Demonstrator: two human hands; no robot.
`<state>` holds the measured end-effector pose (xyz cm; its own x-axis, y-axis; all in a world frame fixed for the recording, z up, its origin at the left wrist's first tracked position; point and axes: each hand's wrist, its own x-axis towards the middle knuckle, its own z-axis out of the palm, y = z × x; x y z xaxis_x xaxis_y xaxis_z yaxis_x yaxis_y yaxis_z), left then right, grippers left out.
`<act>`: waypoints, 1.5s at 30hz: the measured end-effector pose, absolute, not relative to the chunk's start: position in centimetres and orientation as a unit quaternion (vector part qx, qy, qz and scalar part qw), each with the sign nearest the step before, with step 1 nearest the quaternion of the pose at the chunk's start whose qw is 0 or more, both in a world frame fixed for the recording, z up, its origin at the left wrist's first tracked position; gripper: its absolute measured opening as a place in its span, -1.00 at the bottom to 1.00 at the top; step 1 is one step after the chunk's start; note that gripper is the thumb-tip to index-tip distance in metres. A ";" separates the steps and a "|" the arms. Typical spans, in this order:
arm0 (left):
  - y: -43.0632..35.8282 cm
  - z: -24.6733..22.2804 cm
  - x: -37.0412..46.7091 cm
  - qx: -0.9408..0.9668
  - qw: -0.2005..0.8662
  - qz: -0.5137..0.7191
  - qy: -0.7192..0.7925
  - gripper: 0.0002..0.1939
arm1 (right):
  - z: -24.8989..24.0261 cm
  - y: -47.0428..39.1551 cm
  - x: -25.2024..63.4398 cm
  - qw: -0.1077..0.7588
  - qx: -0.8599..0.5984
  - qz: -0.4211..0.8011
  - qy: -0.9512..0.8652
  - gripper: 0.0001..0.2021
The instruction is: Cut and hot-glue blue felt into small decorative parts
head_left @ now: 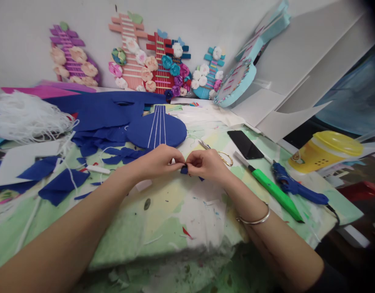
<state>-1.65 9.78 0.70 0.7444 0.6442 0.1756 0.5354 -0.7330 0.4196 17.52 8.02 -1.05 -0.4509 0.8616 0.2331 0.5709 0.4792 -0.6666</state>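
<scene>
Both hands meet above the middle of the table. My left hand (163,161) and my right hand (207,163) are closed, fingertips together, pinching a small dark blue piece (184,169) between them. Just behind them lies a blue guitar-shaped body (172,129) with white strings running up its neck. Gold-handled scissors (225,158) rest beyond my right hand, their blades pointing away to the left. Another bit of blue material (201,178) shows beneath my right hand. A bracelet circles my right forearm.
Blue scraps (64,186), a white stick (98,169) and white yarn (31,116) are at left. To the right are a black phone (245,144), green cutter (275,193), blue glue gun (297,187) and yellow cup (326,152). Decorated guitars (163,61) line the wall.
</scene>
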 end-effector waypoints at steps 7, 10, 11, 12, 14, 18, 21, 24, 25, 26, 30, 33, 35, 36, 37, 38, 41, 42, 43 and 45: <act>9.6 1.2 -1.7 0.904 0.213 0.142 0.342 -0.79 | -1.1 8.0 17.7 0.284 -0.411 0.305 -0.811 -0.91; 9.4 1.4 -1.6 0.909 0.207 0.133 0.336 -0.79 | -1.1 7.9 17.8 0.277 -0.414 0.337 -0.799 -0.89; 9.4 1.4 -1.6 0.911 0.204 0.131 0.335 -0.79 | -1.0 7.9 17.8 0.277 -0.415 0.347 -0.794 -0.88; 9.3 1.4 -1.6 0.912 0.201 0.131 0.333 -0.79 | -1.0 7.9 17.8 0.277 -0.415 0.355 -0.791 -0.88; 9.3 1.4 -1.5 0.914 0.196 0.135 0.330 -0.81 | -1.0 7.9 17.9 0.278 -0.416 0.364 -0.786 -0.88; 9.3 1.3 -1.5 0.916 0.192 0.137 0.326 -0.84 | -1.1 8.0 17.9 0.280 -0.410 0.378 -0.782 -0.90; 9.5 1.1 -1.4 0.916 0.187 0.137 0.328 -0.86 | -1.3 8.2 18.0 0.286 -0.418 0.392 -0.768 -0.91; 9.6 0.7 -1.4 0.922 0.162 0.152 0.317 -0.87 | -1.5 8.4 18.0 0.284 -0.430 0.424 -0.744 -0.90; 9.7 0.5 -1.5 0.926 0.145 0.160 0.308 -0.87 | -1.6 8.5 18.0 0.286 -0.430 0.438 -0.736 -0.90; 9.7 0.3 -1.5 0.931 0.126 0.169 0.299 -0.86 | -1.6 8.5 18.0 0.291 -0.427 0.452 -0.727 -0.90; 9.6 -0.2 -1.2 0.943 0.054 0.183 0.272 -0.82 | -1.5 8.6 17.9 0.319 -0.413 0.503 -0.689 -0.92; 9.3 -0.2 -1.0 0.949 0.015 0.171 0.264 -0.79 | -1.4 8.5 17.8 0.334 -0.413 0.532 -0.660 -0.94; 9.1 0.0 -0.9 0.951 0.009 0.164 0.262 -0.78 | -1.3 8.4 17.8 0.340 -0.414 0.550 -0.641 -0.94; 9.0 0.2 -0.9 0.951 0.014 0.164 0.263 -0.78 | -1.3 8.4 17.7 0.342 -0.416 0.558 -0.632 -0.94; 8.9 0.2 -1.0 0.950 0.022 0.166 0.264 -0.79 | -1.3 8.4 17.7 0.344 -0.419 0.564 -0.623 -0.93; 8.8 0.3 -1.1 0.949 0.033 0.169 0.265 -0.81 | -1.3 8.4 17.7 0.345 -0.421 0.570 -0.615 -0.93; 8.9 0.1 -1.4 0.940 0.084 0.181 0.277 -0.88 | -1.4 8.4 17.6 0.353 -0.426 0.580 -0.598 -0.92; 9.0 0.0 -1.4 0.933 0.107 0.188 0.287 -0.89 | -1.4 8.4 17.5 0.355 -0.425 0.582 -0.595 -0.93; 9.1 -0.2 -1.5 0.924 0.134 0.195 0.302 -0.89 | -1.5 8.4 17.5 0.358 -0.425 0.584 -0.592 -0.93; 9.2 -0.7 -1.4 0.895 0.197 0.217 0.337 -0.89 | -1.7 8.5 17.4 0.364 -0.424 0.585 -0.588 -0.94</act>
<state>-1.37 9.18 -0.70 0.6787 0.6882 0.2564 0.5169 -0.6956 0.4989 17.43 8.46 -1.66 -0.3752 0.9244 -0.0689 0.0730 -0.0446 -0.9963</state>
